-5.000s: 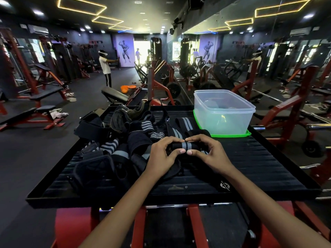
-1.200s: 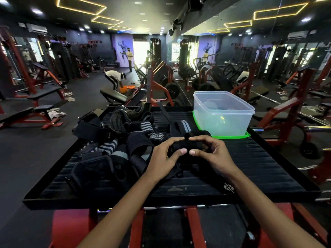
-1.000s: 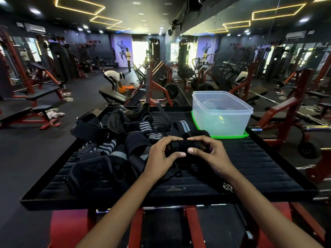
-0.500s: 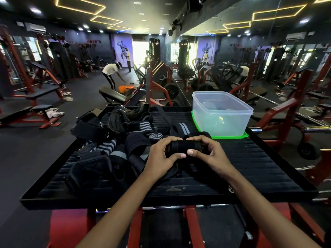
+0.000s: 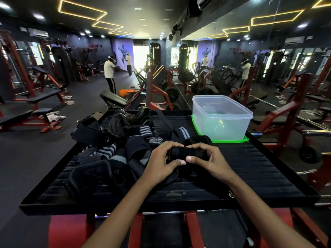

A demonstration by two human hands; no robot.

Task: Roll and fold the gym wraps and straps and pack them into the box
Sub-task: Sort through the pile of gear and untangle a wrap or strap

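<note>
Wrap (image 5: 186, 152), rolled into a black bundle, sits above the black surface (image 5: 259, 169), gripped by left hand (image 5: 162, 163) and right hand (image 5: 209, 161). Beyond it stands the clear box (image 5: 222, 119); more straps (image 5: 114, 145) lie piled left.

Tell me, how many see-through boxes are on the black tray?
1. The box stands at the far right corner of the tray, on a green lid, beyond the right hand. Nothing in the pile of wraps looks like another one.
</note>
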